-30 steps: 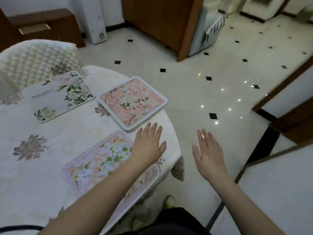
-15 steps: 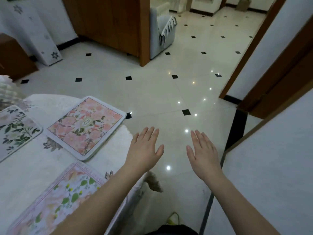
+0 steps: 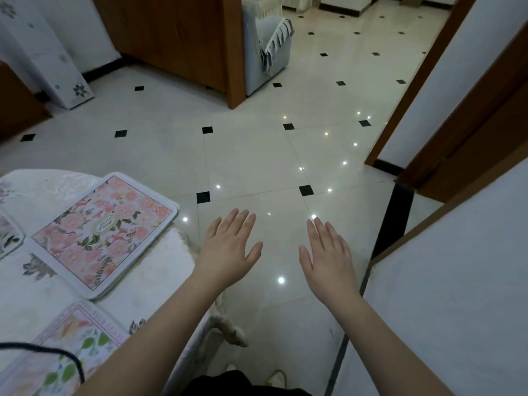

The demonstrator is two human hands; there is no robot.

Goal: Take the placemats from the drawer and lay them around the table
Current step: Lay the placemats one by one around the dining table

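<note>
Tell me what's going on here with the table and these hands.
A person is setting placemats on a cloth-covered table. Both hands are open and empty: the left hand and right hand hover over the floor beside the table. A pink floral placemat and a green-leaf placemat already lie flat.

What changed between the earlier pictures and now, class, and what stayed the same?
The left hand lifted off the green-leaf placemat and swung right, off the table, now over the floor. The view turned right with it. The right hand stayed open and empty; the pink floral placemat stayed where it lay.
</note>
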